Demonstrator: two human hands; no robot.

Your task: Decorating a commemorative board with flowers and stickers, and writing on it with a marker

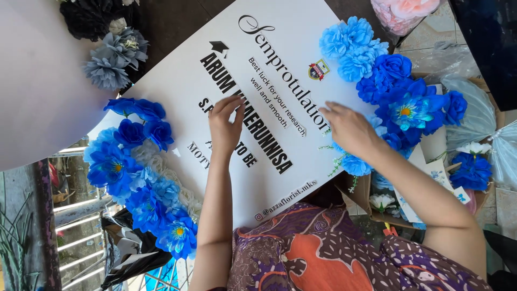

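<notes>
Resting flat, the released left hand and right hand touch the white board.

— Where are the hands?
— Left hand flat, fingertips on the white printed board. Right hand rests at the board's edge, touching the blue flowers.
— And beyond the left?
— Another blue flower cluster.

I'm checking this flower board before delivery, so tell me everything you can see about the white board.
The white board is a flat, stiff-looking rectangle lying tilted across the view, with black printed lettering and a small crest. Blue fabric flowers line two opposite edges. The left hand and right hand rest fingers on its face.
</notes>
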